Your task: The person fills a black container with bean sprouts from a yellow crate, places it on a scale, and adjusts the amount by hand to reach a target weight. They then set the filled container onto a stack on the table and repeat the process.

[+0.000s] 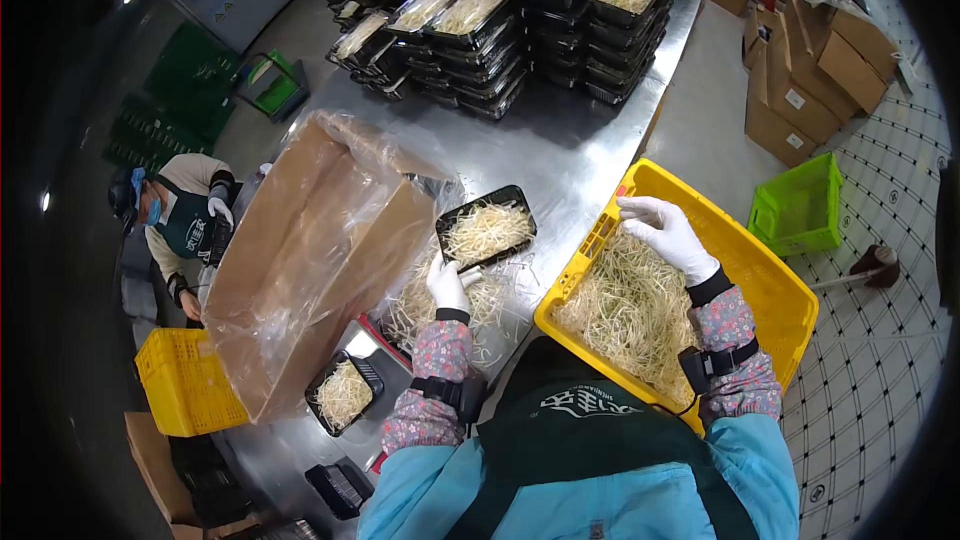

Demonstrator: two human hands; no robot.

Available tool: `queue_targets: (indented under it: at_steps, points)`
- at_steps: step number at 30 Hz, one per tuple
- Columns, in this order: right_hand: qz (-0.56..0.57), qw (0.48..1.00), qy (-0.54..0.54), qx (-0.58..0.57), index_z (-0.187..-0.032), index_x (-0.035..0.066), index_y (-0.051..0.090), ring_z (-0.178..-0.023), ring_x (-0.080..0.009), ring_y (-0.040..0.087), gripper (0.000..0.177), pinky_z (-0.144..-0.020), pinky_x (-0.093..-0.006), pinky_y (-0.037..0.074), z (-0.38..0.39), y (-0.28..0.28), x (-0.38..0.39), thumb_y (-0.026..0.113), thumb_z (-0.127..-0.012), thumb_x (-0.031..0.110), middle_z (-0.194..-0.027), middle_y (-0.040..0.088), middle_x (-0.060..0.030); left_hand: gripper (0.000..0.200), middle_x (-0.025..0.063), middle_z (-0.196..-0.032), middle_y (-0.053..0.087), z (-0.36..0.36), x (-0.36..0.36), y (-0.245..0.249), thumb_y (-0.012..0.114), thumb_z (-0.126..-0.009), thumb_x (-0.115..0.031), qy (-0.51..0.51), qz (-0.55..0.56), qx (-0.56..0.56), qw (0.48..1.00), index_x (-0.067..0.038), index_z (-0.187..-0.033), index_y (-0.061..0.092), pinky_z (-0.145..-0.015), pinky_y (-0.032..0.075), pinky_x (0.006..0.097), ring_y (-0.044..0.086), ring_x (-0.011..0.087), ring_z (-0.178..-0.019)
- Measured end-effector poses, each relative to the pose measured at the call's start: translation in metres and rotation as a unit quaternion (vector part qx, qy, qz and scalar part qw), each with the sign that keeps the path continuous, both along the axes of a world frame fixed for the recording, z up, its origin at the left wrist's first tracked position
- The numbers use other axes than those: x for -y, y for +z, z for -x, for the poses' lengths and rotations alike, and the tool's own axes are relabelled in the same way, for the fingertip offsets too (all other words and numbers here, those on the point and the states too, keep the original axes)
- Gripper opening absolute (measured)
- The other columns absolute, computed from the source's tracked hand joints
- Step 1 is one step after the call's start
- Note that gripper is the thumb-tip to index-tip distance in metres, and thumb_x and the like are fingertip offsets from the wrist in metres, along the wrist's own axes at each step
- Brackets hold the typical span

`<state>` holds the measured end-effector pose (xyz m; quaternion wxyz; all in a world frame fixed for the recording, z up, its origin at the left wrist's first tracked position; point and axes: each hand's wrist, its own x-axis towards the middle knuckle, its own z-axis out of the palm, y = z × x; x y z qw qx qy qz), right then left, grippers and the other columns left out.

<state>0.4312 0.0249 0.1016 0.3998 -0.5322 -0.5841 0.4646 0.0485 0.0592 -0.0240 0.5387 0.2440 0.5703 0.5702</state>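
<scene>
A black tray (487,228) filled with pale bean sprouts is above the metal table, slightly tilted. At its lower left corner is my left hand (448,286), white-gloved, gripping the edge. Loose sprouts (405,312) lie beside and under that hand. My right hand (672,239), also gloved, is over the far part of a yellow crate (765,285) that holds a heap of sprouts (635,305). Its fingers and thumb are apart, with nothing visible between them. Another filled black tray (343,393) sits to the left on a flat surface, probably a scale.
Stacked filled trays (480,50) stand at the table's back. A large plastic-lined carton (300,260) lies left of my left hand. Beyond it is a co-worker (185,215) near a yellow basket (190,380). Cardboard boxes (810,80) and a green crate (800,205) are at the right.
</scene>
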Motion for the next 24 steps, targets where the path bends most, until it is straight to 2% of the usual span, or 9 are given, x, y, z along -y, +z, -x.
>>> queue_targets:
  at_steps: [4,8,9,11,12,17,19,21,24]
  points:
    - [0.078,0.992,-0.069,-0.076,-0.124,0.000,0.063,-0.102,-0.0127,0.063,0.039,-0.092,-0.0290,0.049,-0.023,-0.028,0.018,0.069,-0.090,0.017,-0.113,0.069,-0.0077,0.035,0.0148,-0.114,0.064,0.000,-0.038,-0.040,0.046,-0.097,-0.005,-0.018,0.001,0.016,1.000,-0.003,-0.131,0.050,-0.060,0.061,0.0384,0.070,0.0339,-0.079]
    - [0.085,0.985,-0.145,-0.042,-0.123,-0.001,0.063,-0.104,-0.0136,0.062,0.037,-0.094,-0.0299,0.049,-0.067,-0.087,0.050,0.069,-0.090,0.016,-0.115,0.068,-0.0075,0.054,0.0176,-0.124,0.060,0.024,-0.043,-0.051,0.056,-0.099,-0.027,-0.065,0.062,-0.043,0.995,-0.011,-0.147,0.035,-0.052,0.057,0.0375,0.071,0.0326,-0.078]
    - [0.082,0.980,-0.179,-0.022,-0.123,-0.001,0.063,-0.104,-0.0136,0.062,0.037,-0.094,-0.0300,0.049,-0.085,-0.098,0.071,0.069,-0.090,0.016,-0.115,0.068,-0.0075,0.055,0.0179,-0.125,0.060,0.029,-0.034,-0.043,0.058,-0.099,-0.025,-0.077,0.042,-0.145,0.985,-0.008,-0.146,0.037,-0.060,0.058,0.0347,0.070,0.0269,-0.083]
    - [0.104,0.959,-0.261,-0.025,-0.122,-0.001,0.064,-0.103,-0.0138,0.062,0.036,-0.094,-0.0295,0.048,-0.110,-0.105,0.105,0.069,-0.091,0.015,-0.114,0.069,-0.0084,0.049,0.0204,-0.140,0.049,0.029,-0.018,-0.027,0.058,-0.098,-0.012,-0.048,-0.096,-0.347,0.932,0.006,-0.141,0.041,-0.101,0.047,0.0344,0.051,0.0254,-0.125]
    - [0.101,0.948,-0.300,-0.016,-0.123,-0.001,0.063,-0.103,-0.0140,0.062,0.036,-0.093,-0.0294,0.048,-0.124,-0.112,0.122,0.068,-0.091,0.015,-0.113,0.068,-0.0086,0.050,0.0214,-0.144,0.045,0.018,-0.011,-0.010,0.057,-0.098,-0.008,-0.038,-0.117,-0.316,0.941,0.006,-0.142,0.039,-0.109,0.040,0.0389,0.049,0.0274,-0.128]
    - [0.138,0.888,-0.439,0.000,-0.124,0.000,0.062,-0.103,-0.0153,0.062,0.039,-0.092,-0.0299,0.049,-0.155,-0.117,0.204,0.069,-0.090,0.018,-0.114,0.068,-0.0101,0.059,0.0188,-0.143,0.046,-0.097,0.016,0.069,0.052,-0.094,0.006,-0.258,-0.192,-0.209,0.924,0.000,-0.149,0.032,-0.091,0.047,0.0269,0.056,0.0183,-0.109]
    - [0.159,0.877,-0.453,0.027,-0.125,0.000,0.062,-0.104,-0.0160,0.061,0.041,-0.092,-0.0304,0.049,-0.159,-0.136,0.236,0.070,-0.090,0.020,-0.115,0.067,-0.0109,0.068,0.0175,-0.143,0.047,-0.137,0.023,0.069,0.062,-0.088,0.002,-0.448,-0.178,-0.199,0.853,-0.002,-0.149,0.034,-0.096,0.047,0.0295,0.055,0.0201,-0.116]
    - [0.216,0.870,-0.443,0.027,-0.131,0.002,0.058,-0.111,-0.0207,0.060,0.051,-0.096,-0.0330,0.047,-0.159,-0.157,0.261,0.073,-0.088,0.025,-0.125,0.063,-0.0151,0.077,0.0202,-0.144,0.046,-0.176,0.031,0.062,0.073,-0.082,-0.006,-0.585,-0.246,-0.306,0.709,-0.001,-0.148,0.034,-0.105,0.042,0.0360,0.050,0.0278,-0.127]
    - [0.286,0.876,-0.372,0.109,-0.138,0.001,0.050,-0.128,-0.0309,0.052,0.071,-0.107,-0.0367,0.040,-0.160,-0.193,0.291,0.078,-0.082,0.034,-0.137,0.055,-0.0224,0.091,0.0253,-0.145,0.042,-0.217,0.045,0.013,0.084,-0.072,-0.020,-0.693,-0.329,-0.331,0.549,0.001,-0.146,0.035,-0.114,0.033,0.0417,0.038,0.0380,-0.137]
